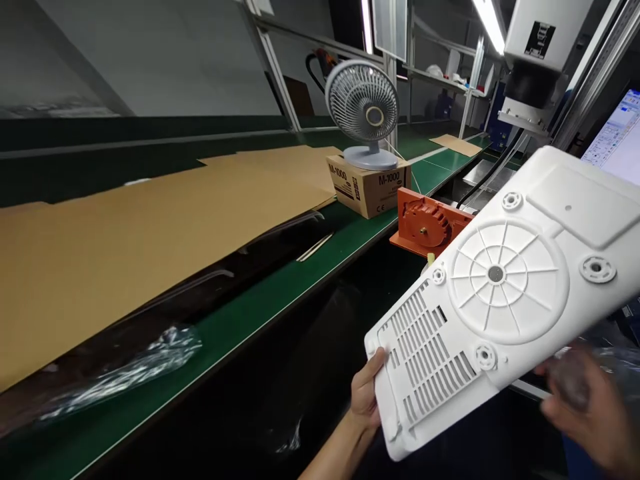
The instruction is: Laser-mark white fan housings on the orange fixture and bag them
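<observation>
A large white plastic housing panel is tilted up in front of me. A round ribbed disc, slotted vents and several round mounts show on its face. My left hand is closed on its lower left corner, thumb on the face and the other fingers behind. Near the panel's lower right edge, my right hand is smeared by motion. Its fingers curl around a small, dark, blurred thing whose kind I cannot make out.
An orange fixture stands beyond the panel. A grey fan sits on a cardboard box on the green bench. Brown cardboard sheets and clear plastic wrap lie leftward. A machine head hangs upper right, near a screen.
</observation>
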A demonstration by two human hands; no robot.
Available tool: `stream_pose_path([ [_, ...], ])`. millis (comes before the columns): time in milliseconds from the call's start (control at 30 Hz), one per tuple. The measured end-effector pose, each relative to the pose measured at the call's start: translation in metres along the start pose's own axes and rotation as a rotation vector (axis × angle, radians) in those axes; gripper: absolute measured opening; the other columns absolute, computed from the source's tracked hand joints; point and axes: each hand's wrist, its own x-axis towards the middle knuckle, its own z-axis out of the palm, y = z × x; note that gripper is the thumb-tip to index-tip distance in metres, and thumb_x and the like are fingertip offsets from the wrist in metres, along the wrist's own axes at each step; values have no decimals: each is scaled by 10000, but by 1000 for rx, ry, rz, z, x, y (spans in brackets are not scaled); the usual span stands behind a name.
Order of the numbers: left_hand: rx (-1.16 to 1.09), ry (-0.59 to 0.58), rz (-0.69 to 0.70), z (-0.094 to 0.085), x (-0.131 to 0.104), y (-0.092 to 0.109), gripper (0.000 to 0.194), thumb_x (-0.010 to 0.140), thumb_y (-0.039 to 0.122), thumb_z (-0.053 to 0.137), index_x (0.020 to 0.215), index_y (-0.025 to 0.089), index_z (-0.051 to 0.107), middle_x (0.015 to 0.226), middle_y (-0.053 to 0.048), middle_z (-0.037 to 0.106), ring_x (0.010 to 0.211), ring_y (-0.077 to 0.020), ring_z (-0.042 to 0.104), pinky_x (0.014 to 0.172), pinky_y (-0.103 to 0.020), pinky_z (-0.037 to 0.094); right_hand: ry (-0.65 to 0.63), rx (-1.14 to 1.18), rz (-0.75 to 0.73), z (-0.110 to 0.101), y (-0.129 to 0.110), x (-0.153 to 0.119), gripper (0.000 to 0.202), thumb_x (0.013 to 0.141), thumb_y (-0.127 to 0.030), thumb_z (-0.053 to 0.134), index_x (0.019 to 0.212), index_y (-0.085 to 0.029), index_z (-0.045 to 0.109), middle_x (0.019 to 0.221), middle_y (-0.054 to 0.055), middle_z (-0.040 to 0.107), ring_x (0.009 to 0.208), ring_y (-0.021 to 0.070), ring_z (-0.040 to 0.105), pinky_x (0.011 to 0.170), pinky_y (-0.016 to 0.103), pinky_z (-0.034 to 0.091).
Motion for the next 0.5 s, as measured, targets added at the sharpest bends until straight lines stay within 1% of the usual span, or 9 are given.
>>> stream_pose_path([
  [33, -15, -13, -7, 0, 3, -6, 707, 992, 665, 564, 1525, 212, 663, 1562, -169, 668, 1587, -428, 466, 1350, -645, 310, -39, 138, 60, 25, -8, 0, 657, 783, -740, 908, 1210, -276, 724, 954, 72, 791, 748, 277, 769, 629, 348, 683],
  [67, -34, -29, -16, 1, 5, -13, 698, 1002, 670, 545, 1515, 214, 677, 1570, -161, 663, 1604, -417, 443, 1364, -629, 290, -106, 259, 112, 50, -16, 0, 742, 740, -716, 951, 1283, -266, 723, 1126, 111, 801, 978, 344, 796, 815, 423, 716],
  [133, -87, -62, -41, 4, 10, -26, 671, 1014, 661, 540, 1490, 221, 709, 1579, -146, 657, 1627, -401, 406, 1387, -595, 253, -151, 391, 154, 93, -28, -3, 804, 733, -661, 980, 1369, -250, 705, 1211, 128, 791, 1195, 393, 749, 1041, 519, 668],
  [167, -112, -68, -55, 6, 12, -32, 654, 1016, 650, 553, 1480, 222, 724, 1577, -143, 659, 1630, -398, 403, 1395, -581, 243, -128, 404, 168, 108, -32, -5, 795, 759, -644, 969, 1392, -246, 699, 1231, 130, 786, 1259, 399, 721, 1119, 552, 626],
  [233, -128, -32, -80, 10, 15, -42, 616, 1012, 623, 616, 1465, 225, 741, 1551, -153, 677, 1609, -404, 441, 1397, -568, 259, -15, 374, 193, 123, -36, -12, 699, 810, -636, 931, 1343, -234, 724, 1206, 134, 787, 1252, 400, 720, 1151, 577, 604],
  [300, -69, 71, -90, 11, 16, -48, 622, 979, 626, 707, 1450, 221, 751, 1495, -181, 714, 1544, -426, 532, 1367, -575, 340, 92, 321, 206, 120, -35, -17, 583, 838, -656, 893, 1198, -215, 766, 1141, 152, 794, 1153, 405, 754, 1058, 554, 662],
  [367, 81, 175, -115, 8, 16, -49, 705, 912, 677, 785, 1416, 185, 765, 1421, -224, 747, 1439, -456, 633, 1278, -586, 475, 118, 261, 169, 106, -31, -17, 505, 856, -652, 873, 1073, -206, 780, 1051, 159, 800, 1011, 395, 786, 877, 489, 717],
  [433, 317, 249, -158, 3, 14, -42, 807, 830, 714, 856, 1401, 151, 762, 1345, -254, 772, 1309, -472, 717, 1130, -591, 598, 110, 149, 56, 87, -26, -13, 423, 905, -611, 837, 1024, -209, 782, 963, 144, 800, 877, 365, 796, 718, 425, 713],
  [500, 570, 332, -142, -1, 12, -23, 806, 766, 673, 937, 1352, 142, 774, 1286, -252, 791, 1228, -458, 758, 1056, -579, 636, 121, -17, -106, 67, -22, -7, 331, 956, -546, 797, 1001, -219, 768, 891, 118, 786, 769, 324, 781, 612, 378, 676],
])
